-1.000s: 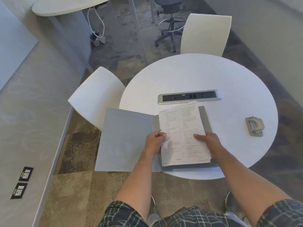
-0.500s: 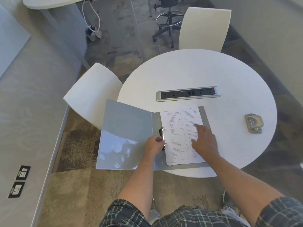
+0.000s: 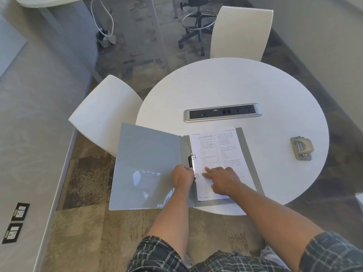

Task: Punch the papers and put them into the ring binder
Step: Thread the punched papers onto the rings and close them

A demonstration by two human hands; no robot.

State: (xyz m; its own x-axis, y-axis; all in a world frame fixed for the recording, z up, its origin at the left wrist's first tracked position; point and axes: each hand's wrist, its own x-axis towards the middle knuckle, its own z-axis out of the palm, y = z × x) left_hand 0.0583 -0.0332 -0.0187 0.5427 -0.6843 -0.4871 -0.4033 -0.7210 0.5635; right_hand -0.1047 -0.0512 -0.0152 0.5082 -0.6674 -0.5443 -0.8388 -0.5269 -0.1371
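Grey binder [image 3: 149, 165] lies open on the round white table [image 3: 235, 91], its left cover hanging past the edge. Papers [image 3: 216, 150] sit on its rings. Left hand [image 3: 182, 176] pinches the ring clip; right hand [image 3: 224, 179] presses flat on the papers. Punch [image 3: 301, 148] sits well right of the binder.

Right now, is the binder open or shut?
Open. The binder lies spread flat, its cover hanging past the table edge, with the papers showing on the right half.

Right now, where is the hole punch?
In the head view the hole punch sits alone on the right side of the round table, right of the open binder and the papers.
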